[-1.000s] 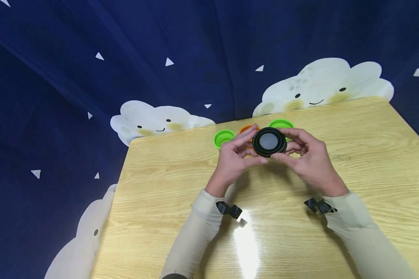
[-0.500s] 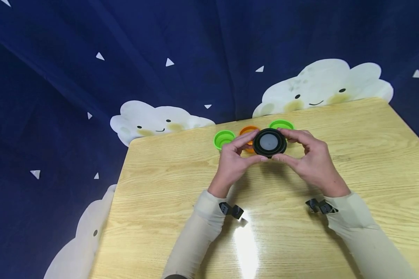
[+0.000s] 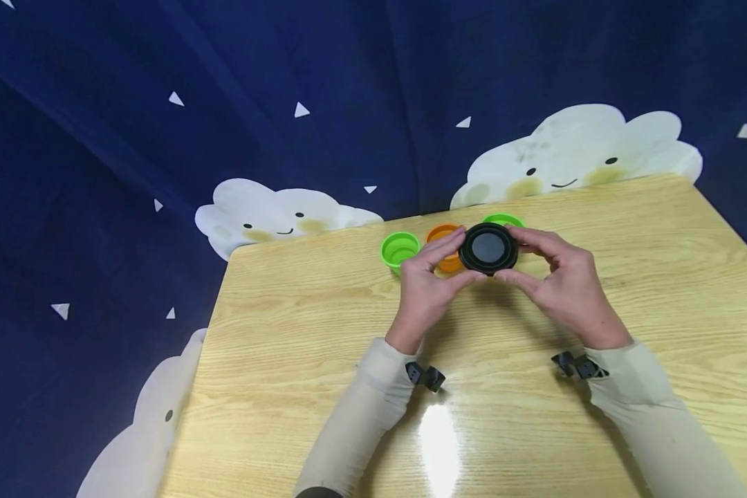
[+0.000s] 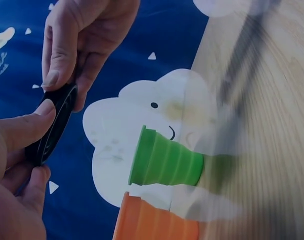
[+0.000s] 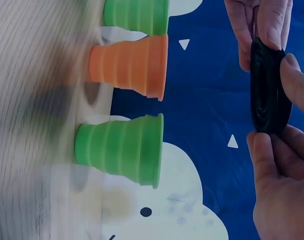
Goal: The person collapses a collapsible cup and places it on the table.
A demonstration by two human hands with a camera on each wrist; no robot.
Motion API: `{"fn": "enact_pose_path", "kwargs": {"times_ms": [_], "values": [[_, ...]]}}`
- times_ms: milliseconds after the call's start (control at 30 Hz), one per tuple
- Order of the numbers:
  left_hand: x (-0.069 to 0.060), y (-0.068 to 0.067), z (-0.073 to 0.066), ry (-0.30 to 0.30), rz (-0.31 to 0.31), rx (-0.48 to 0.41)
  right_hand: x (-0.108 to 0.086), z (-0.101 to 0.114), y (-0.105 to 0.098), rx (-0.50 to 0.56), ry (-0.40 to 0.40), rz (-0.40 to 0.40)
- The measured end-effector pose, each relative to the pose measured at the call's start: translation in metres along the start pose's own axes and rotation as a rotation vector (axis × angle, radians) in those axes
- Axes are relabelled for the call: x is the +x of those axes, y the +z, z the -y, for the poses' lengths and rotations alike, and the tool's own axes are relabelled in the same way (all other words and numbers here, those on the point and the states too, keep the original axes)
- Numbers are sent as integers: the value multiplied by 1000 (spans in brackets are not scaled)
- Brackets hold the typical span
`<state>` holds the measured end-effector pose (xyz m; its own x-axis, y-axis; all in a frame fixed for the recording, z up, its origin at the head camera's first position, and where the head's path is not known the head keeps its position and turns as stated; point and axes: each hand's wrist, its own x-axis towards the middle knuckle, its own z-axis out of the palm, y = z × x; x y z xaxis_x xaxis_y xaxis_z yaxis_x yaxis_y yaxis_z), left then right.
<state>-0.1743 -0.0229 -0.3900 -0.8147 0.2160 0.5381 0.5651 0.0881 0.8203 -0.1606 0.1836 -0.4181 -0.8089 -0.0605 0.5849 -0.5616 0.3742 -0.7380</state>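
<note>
A flat black round piece with ridged rings and a greyish centre is held above the table by both hands. The left hand pinches its left edge between thumb and fingers, and the right hand pinches its right edge the same way. From the left wrist view, the black piece is seen nearly edge-on, thin and collapsed. In the right wrist view its rings face left, with fingertips at both ends.
Toward the back edge of the wooden table stand a green cup, an orange cup and another green cup, partly hidden behind the black piece and hands. A dark blue curtain with clouds hangs behind.
Both hands have moved slightly to the right and up in the head view, carrying the black piece. More of the orange cup shows; the right green cup is more covered.
</note>
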Motion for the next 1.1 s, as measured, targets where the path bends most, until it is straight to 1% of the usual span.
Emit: {"fn": "enact_pose_path", "kwargs": {"times_ms": [100, 200, 300, 433, 467, 633, 767, 1000, 1100], "values": [[1, 3, 1, 32, -8, 47, -1, -2, -2, -17, 13, -1], [1, 8, 5, 41, -8, 65, -1, -3, -5, -43, 29, -2], [1, 15, 22, 41, -8, 68, -1, -4, -9, -64, 46, -1], [2, 26, 44, 37, -6, 97, -1, -6, -14, -85, 61, 3], [3, 28, 46, 35, -4, 109, -2, -6, -15, -88, 63, 2], [6, 38, 51, 30, -9, 139, -2, -11, -21, -106, 78, -7], [8, 46, 51, 32, -13, 170, -3, -16, -24, -121, 91, -10], [10, 61, 55, 36, 23, 304, -6, -27, -31, -163, 129, -26], [11, 67, 58, 49, 40, 329, -8, -30, -35, -178, 144, -26]]}}
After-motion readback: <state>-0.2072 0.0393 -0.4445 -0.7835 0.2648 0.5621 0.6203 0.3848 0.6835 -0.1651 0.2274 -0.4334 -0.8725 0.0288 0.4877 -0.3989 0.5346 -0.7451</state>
